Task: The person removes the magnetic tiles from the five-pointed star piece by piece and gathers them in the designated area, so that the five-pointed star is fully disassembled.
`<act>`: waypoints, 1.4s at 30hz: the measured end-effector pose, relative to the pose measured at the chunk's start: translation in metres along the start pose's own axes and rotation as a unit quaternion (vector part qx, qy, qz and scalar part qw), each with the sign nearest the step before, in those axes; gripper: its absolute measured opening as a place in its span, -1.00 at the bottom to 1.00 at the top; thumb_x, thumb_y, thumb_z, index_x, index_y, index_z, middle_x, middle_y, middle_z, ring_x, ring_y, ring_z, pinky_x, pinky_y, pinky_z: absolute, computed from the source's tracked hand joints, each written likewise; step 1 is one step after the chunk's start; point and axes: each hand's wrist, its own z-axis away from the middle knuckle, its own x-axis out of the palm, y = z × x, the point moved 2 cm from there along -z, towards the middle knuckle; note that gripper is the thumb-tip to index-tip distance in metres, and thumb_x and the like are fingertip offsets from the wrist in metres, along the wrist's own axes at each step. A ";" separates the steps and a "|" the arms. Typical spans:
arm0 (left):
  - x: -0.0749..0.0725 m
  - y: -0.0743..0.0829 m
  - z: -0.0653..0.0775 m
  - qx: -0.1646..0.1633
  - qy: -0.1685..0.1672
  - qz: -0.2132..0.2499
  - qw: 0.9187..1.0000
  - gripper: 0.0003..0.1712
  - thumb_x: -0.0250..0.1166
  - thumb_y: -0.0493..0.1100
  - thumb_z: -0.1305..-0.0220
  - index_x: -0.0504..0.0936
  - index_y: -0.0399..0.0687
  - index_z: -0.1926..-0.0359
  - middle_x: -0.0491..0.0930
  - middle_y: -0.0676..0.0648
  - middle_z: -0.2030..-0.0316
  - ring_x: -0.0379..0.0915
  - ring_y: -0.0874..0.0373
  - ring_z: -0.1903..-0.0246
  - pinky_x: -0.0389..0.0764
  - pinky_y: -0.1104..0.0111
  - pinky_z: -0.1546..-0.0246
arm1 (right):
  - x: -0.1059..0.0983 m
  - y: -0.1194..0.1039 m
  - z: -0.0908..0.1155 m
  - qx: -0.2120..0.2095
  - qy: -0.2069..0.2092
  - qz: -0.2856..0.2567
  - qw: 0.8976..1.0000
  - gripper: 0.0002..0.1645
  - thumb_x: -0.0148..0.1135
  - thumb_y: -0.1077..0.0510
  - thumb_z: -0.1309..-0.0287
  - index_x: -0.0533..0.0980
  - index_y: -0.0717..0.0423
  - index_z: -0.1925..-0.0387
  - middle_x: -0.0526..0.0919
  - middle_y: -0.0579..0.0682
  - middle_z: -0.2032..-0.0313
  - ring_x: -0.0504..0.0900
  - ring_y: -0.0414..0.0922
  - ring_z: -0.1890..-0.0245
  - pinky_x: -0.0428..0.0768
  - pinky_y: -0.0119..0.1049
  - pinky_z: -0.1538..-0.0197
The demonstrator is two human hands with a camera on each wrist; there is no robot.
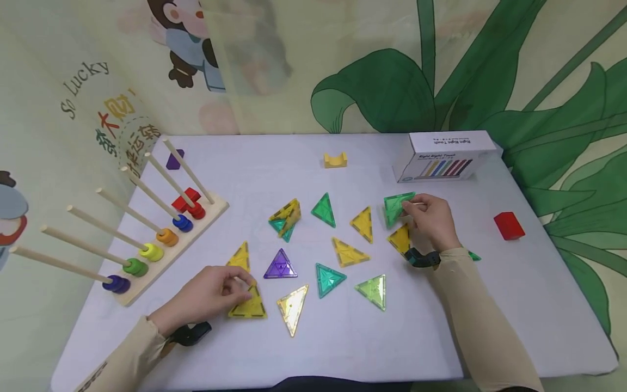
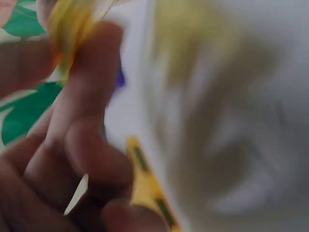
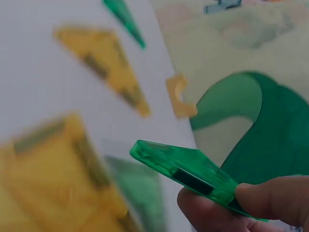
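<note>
My left hand (image 1: 210, 291) pinches a yellow translucent triangle tile (image 1: 251, 306) between thumb and fingers at the near left; it looks blurred in the left wrist view. Another yellow tile (image 1: 240, 257) lies just beyond that hand. At the right, my right hand (image 1: 433, 220) pinches a green triangle tile (image 3: 186, 171) by one end, tilted above the table in the right wrist view. Below it lies a yellow tile (image 1: 400, 238), partly hidden by the hand. Between the hands are a purple tile (image 1: 281, 265), a teal tile (image 1: 329, 280) and a light-green tile (image 1: 374, 291).
A wooden peg stand (image 1: 171, 249) with coloured rings stands at the left. Yellow tiles (image 1: 289, 215) overlap a teal one mid-table. At the back are a yellow arch block (image 1: 335, 160) and a white box (image 1: 443, 158). A red block (image 1: 509, 225) lies far right.
</note>
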 end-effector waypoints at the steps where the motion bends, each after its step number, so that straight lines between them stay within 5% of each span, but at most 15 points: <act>1: 0.001 -0.004 0.004 -0.003 -0.013 0.001 1.000 -0.79 0.44 -0.07 -0.31 0.73 0.00 0.09 0.55 0.14 0.62 0.38 0.31 0.63 0.33 0.48 0.64 | -0.003 0.003 -0.003 0.006 0.002 0.011 1.000 -0.59 0.18 0.00 -0.48 0.57 0.29 -0.07 0.80 0.26 0.15 0.47 -0.21 0.57 0.41 -0.35 0.47; 7: 0.001 -0.018 0.013 -0.007 -0.043 -0.026 0.999 -0.86 0.47 -0.04 -0.27 0.76 0.07 0.21 0.56 0.19 0.61 0.40 0.34 0.61 0.41 0.49 0.56 | -0.010 0.016 -0.018 0.044 0.017 0.056 0.997 -0.48 0.18 -0.06 -0.48 0.56 0.30 -0.16 0.79 0.26 0.06 0.54 -0.18 0.48 0.49 -0.37 0.38; 13: -0.004 -0.012 0.009 -0.035 -0.002 -0.114 0.993 -0.91 0.55 -0.05 -0.16 0.76 0.22 0.37 0.60 0.26 0.56 0.43 0.31 0.49 0.45 0.46 0.41 | -0.013 0.020 -0.021 0.037 0.032 0.095 0.994 -0.48 0.18 -0.10 -0.48 0.64 0.29 -0.08 0.81 0.24 0.11 0.56 -0.12 0.47 0.48 -0.35 0.38; 18: -0.013 -0.003 -0.002 -0.027 0.037 -0.134 0.990 -0.90 0.55 -0.05 -0.18 0.75 0.18 0.37 0.59 0.22 0.54 0.42 0.28 0.50 0.45 0.47 0.44 | -0.012 0.015 -0.018 0.050 0.050 0.120 0.990 -0.50 0.19 -0.13 -0.46 0.69 0.22 -0.03 0.83 0.20 0.12 0.63 -0.03 0.36 0.50 -0.30 0.31; 24: -0.034 0.012 -0.045 0.004 0.109 -0.125 0.986 -0.85 0.41 -0.05 -0.36 0.77 0.05 0.12 0.70 0.09 0.36 0.44 0.19 0.48 0.48 0.42 0.47 | -0.003 -0.001 -0.007 -0.019 0.074 0.109 0.991 -0.54 0.20 -0.03 -0.44 0.68 0.28 -0.04 0.83 0.23 0.20 0.67 0.02 0.32 0.47 -0.32 0.34; 27: -0.041 0.022 -0.078 -0.001 0.131 -0.115 0.985 -0.70 0.36 -0.03 -0.41 0.71 0.01 -0.09 0.75 -0.02 0.11 0.56 0.08 0.29 0.63 0.32 0.33 | 0.016 -0.014 -0.001 -0.072 0.044 0.098 0.992 -0.57 0.21 -0.02 -0.45 0.68 0.28 -0.02 0.84 0.21 0.24 0.65 0.01 0.37 0.48 -0.33 0.39; 31: -0.047 0.033 -0.116 0.000 0.117 -0.114 0.987 -0.57 0.32 -0.04 -0.42 0.62 0.00 -0.26 0.68 -0.10 -0.16 0.57 -0.06 -0.07 0.67 0.09 -0.06 | 0.056 -0.038 0.010 -0.105 -0.030 0.085 0.990 -0.62 0.23 -0.04 -0.46 0.71 0.18 0.01 0.84 0.10 0.29 0.65 -0.03 0.34 0.51 -0.33 0.32; 36: -0.048 0.035 -0.141 -0.004 0.084 -0.162 0.983 -0.61 0.40 -0.04 -0.32 0.69 -0.04 -0.12 0.74 -0.10 0.01 0.61 -0.01 0.07 0.64 0.10 -0.04 | 0.104 -0.071 0.025 -0.137 -0.120 0.063 0.981 -0.67 0.25 -0.05 -0.44 0.73 0.09 0.05 0.83 -0.02 0.34 0.61 -0.10 0.41 0.52 -0.33 0.35; 42: -0.042 0.038 -0.147 -0.008 0.073 -0.171 0.982 -0.62 0.49 -0.01 -0.23 0.72 -0.10 0.02 0.70 -0.06 0.27 0.50 0.08 0.29 0.53 0.25 0.19 | 0.137 -0.093 0.032 -0.152 -0.160 0.046 0.974 -0.58 0.34 -0.09 -0.36 0.71 0.10 -0.05 0.85 0.01 0.23 0.70 -0.15 0.47 0.62 -0.31 0.35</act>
